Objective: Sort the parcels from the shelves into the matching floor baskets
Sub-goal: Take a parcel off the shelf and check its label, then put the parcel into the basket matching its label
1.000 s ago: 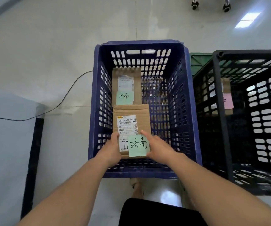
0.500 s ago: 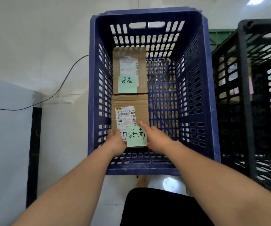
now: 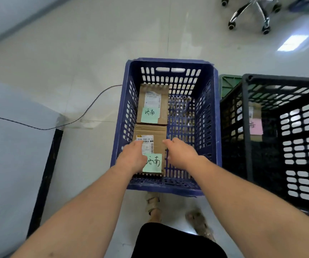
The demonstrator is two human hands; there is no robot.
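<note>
A blue slatted floor basket (image 3: 215, 127) stands in front of me. Two cardboard parcels lie flat on its bottom along the left wall, end to end, each with a green handwritten note. The far parcel (image 3: 152, 101) is untouched. Over the near parcel (image 3: 153, 133) my left hand (image 3: 131, 159) hovers, covering its left edge and part of its green note (image 3: 154, 164). My right hand (image 3: 181, 154) is just off its right edge. Both hands have loosely curled fingers and hold nothing.
A black basket (image 3: 246, 127) stands right of the blue one, with a pink-noted parcel (image 3: 255, 125) inside. A green basket (image 3: 228, 84) peeks out behind it. A cable (image 3: 94, 103) crosses the floor at left beside a white panel (image 3: 10, 155). A chair base (image 3: 252, 13) is far right.
The near parcel went down onto the basket bottom and both hands let go of its near corners and lifted off it. The view has pulled back and up.
</note>
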